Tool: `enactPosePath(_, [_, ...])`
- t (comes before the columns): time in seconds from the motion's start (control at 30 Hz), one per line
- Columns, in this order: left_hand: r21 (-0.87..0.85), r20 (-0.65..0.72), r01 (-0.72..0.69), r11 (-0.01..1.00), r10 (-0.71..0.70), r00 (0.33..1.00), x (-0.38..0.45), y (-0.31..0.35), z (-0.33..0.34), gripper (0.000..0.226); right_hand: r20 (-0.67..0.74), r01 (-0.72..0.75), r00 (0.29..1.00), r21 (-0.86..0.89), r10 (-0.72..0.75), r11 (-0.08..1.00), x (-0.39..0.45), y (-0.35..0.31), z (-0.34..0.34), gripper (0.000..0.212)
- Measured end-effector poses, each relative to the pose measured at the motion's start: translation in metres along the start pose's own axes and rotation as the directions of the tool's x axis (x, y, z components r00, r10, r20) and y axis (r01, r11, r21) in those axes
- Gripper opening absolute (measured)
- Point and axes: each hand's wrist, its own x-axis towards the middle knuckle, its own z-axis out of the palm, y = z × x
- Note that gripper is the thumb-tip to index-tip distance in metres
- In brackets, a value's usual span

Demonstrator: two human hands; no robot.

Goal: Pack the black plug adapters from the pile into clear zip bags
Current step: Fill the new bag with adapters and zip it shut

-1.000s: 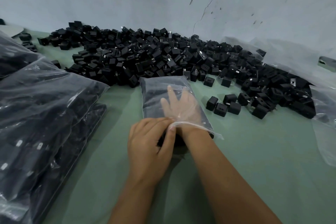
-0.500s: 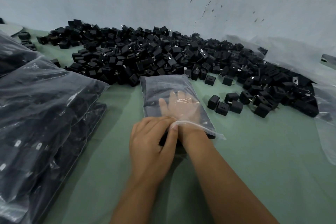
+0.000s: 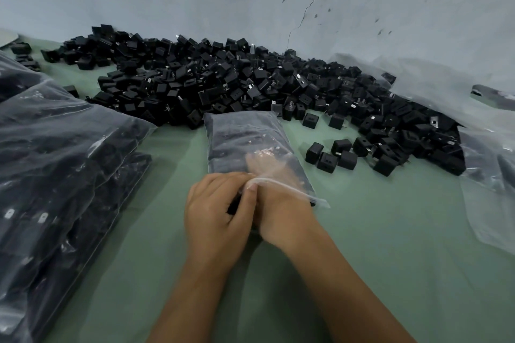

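A clear zip bag point(image 3: 242, 136) lies on the green table in front of me, dark with black plug adapters inside. My left hand point(image 3: 217, 214) pinches the bag's open rim at its near left corner. My right hand point(image 3: 278, 203) reaches into the bag mouth; only its fingers are under the plastic, blurred, and their pose is unclear. A big pile of black plug adapters point(image 3: 223, 83) stretches across the table behind the bag, along the wall. Several loose adapters point(image 3: 331, 156) sit just right of the bag.
Filled clear bags point(image 3: 64, 164) of adapters are stacked at the left. Empty clear plastic bags point(image 3: 490, 175) lie at the right edge. A pale cracked wall point(image 3: 306, 3) closes the back. Green table surface point(image 3: 404, 245) spreads at the near right.
My right hand has drawn back out of the bag, from deep inside to only the fingers under the plastic. The left hand keeps its pinch on the rim.
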Motion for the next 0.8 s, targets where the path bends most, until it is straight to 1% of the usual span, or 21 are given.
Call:
enactPosePath(0.03, [-0.003, 0.003, 0.007, 1.0, -0.007, 1.0, 0.0, 0.0, 0.0, 0.027, -0.061, 0.077, 0.995, -0.061, -0.081, 0.995, -0.008, -0.001, -0.004, 0.061])
enactPosePath(0.07, [-0.008, 0.004, 0.009, 1.0, -0.009, 1.0, 0.0, 0.0, 0.0, 0.027, -0.055, 0.14, 0.988, -0.094, -0.145, 0.986, -0.016, 0.0, -0.006, 0.062])
enactPosePath(0.1, [-0.013, 0.005, 0.008, 1.0, -0.008, 1.0, 0.0, -0.001, 0.0, 0.026, -0.08, 0.215, 0.971, -0.119, -0.225, 0.969, -0.023, 0.004, -0.006, 0.057])
enactPosePath(0.13, [-0.018, 0.004, 0.004, 1.0, -0.004, 1.0, 0.0, -0.001, 0.0, 0.025, -0.123, 0.296, 0.943, -0.116, -0.31, 0.948, -0.029, 0.01, -0.007, 0.047])
enactPosePath(0.17, [-0.025, 0.004, 0.005, 1.0, -0.005, 1.0, -0.001, -0.002, 0.001, 0.025, -0.259, 0.369, 0.89, -0.076, -0.375, 0.926, -0.035, 0.015, -0.011, 0.034])
enactPosePath(0.2, [-0.031, 0.001, 0.013, 0.999, -0.013, 1.0, -0.001, -0.002, 0.001, 0.025, -0.452, 0.429, 0.798, -0.039, -0.399, 0.902, -0.037, 0.02, -0.015, 0.025])
enactPosePath(0.23, [-0.036, -0.002, 0.028, 0.999, -0.029, 1.0, -0.001, -0.003, 0.002, 0.026, -0.609, 0.434, 0.708, -0.023, -0.357, 0.9, -0.038, 0.024, -0.02, 0.025])
enactPosePath(0.27, [-0.04, -0.004, 0.046, 0.998, -0.047, 0.999, -0.001, -0.003, 0.002, 0.027, -0.705, 0.414, 0.66, 0.051, -0.261, 0.909, -0.037, 0.029, -0.025, 0.027])
enactPosePath(0.3, [-0.043, -0.004, 0.062, 0.997, -0.062, 0.998, -0.001, -0.004, 0.003, 0.028, -0.739, 0.334, 0.667, 0.183, -0.094, 0.925, -0.032, 0.037, -0.028, 0.025])
enactPosePath(0.33, [-0.045, -0.003, 0.073, 0.996, -0.073, 0.997, -0.001, -0.004, 0.003, 0.028, -0.715, 0.213, 0.69, 0.343, 0.107, 0.915, -0.023, 0.046, -0.029, 0.021])
enactPosePath(0.37, [-0.046, 0.0, 0.081, 0.996, -0.081, 0.997, -0.001, -0.004, 0.003, 0.029, -0.631, 0.057, 0.716, 0.477, 0.297, 0.877, -0.014, 0.058, -0.028, 0.019])
enactPosePath(0.4, [-0.048, 0.004, 0.088, 0.995, -0.088, 0.996, -0.001, -0.004, 0.003, 0.029, -0.517, -0.107, 0.741, 0.539, 0.429, 0.835, -0.005, 0.071, -0.027, 0.022])
enactPosePath(0.43, [-0.05, 0.007, 0.094, 0.994, -0.094, 0.996, -0.001, -0.004, 0.003, 0.029, -0.392, -0.255, 0.768, 0.537, 0.506, 0.804, 0.002, 0.084, -0.023, 0.029])
enactPosePath(0.47, [-0.053, 0.011, 0.098, 0.994, -0.097, 0.995, 0.0, -0.004, 0.003, 0.029, -0.283, -0.362, 0.795, 0.487, 0.536, 0.795, 0.006, 0.097, -0.016, 0.038])
enactPosePath(0.5, [-0.056, 0.015, 0.099, 0.993, -0.099, 0.995, 0.0, -0.005, 0.003, 0.029, -0.193, -0.43, 0.822, 0.407, 0.536, 0.806, 0.009, 0.105, -0.01, 0.045])
enactPosePath(0.53, [-0.057, 0.02, 0.101, 0.993, -0.1, 0.995, 0.0, -0.005, 0.003, 0.03, -0.147, -0.461, 0.835, 0.341, 0.531, 0.819, 0.01, 0.11, -0.004, 0.048])
enactPosePath(0.57, [-0.058, 0.025, 0.104, 0.993, -0.103, 0.994, 0.0, -0.005, 0.003, 0.03, -0.138, -0.472, 0.838, 0.306, 0.529, 0.827, 0.011, 0.112, 0.0, 0.048])
enactPosePath(0.67, [-0.061, 0.034, 0.132, 0.989, -0.13, 0.991, 0.001, -0.006, 0.004, 0.031, -0.214, -0.448, 0.824, 0.32, 0.525, 0.835, 0.009, 0.109, 0.003, 0.039])
enactPosePath(0.73, [-0.071, 0.038, 0.153, 0.986, -0.151, 0.988, 0.001, -0.005, 0.004, 0.032, -0.275, -0.397, 0.802, 0.417, 0.53, 0.818, 0.003, 0.104, 0.0, 0.033])
enactPosePath(0.8, [-0.095, 0.04, 0.179, 0.979, -0.176, 0.984, 0.001, -0.005, 0.003, 0.031, -0.311, -0.32, 0.762, 0.582, 0.568, 0.748, -0.009, 0.094, -0.006, 0.025])
